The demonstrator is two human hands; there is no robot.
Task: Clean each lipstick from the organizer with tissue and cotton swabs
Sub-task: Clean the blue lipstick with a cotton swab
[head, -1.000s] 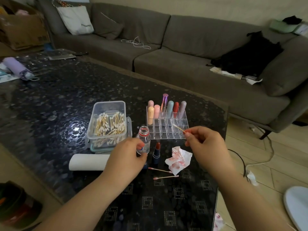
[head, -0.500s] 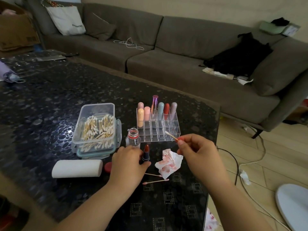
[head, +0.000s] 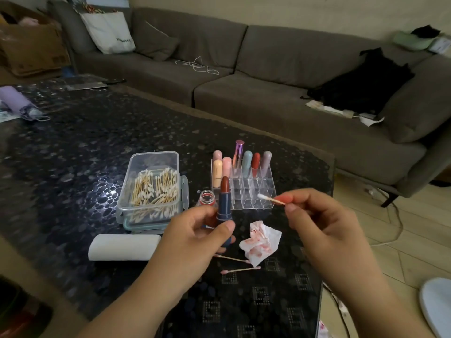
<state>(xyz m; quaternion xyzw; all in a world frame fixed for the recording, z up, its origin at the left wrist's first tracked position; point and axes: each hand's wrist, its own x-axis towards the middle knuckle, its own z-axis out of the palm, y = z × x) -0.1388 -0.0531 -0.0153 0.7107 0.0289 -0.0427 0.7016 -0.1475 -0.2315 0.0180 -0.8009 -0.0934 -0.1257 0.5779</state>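
The left hand (head: 195, 237) has its grip curled round the navy base of an uncapped lipstick (head: 224, 200), thumb across the front, holding it upright above the worktop (head: 73, 152) with the brick-red bullet fully out. The right hand (head: 319, 225) has its grip pressed to a pinch: thumb and forefinger nip the wooden stem of one cotton swab (head: 269, 198), its clean white tip pointing left toward the lipstick, not touching it.

Behind them stands the clear organizer (head: 253, 191), with seven capped lipsticks in its back slots. Two used swabs (head: 240, 270) lie near the front edge beside one crumpled, red-stained tissue (head: 261, 242). One clear box of swabs (head: 152, 189), one white roll (head: 123, 247) and one small open bottle (head: 207, 198) sit to the left.
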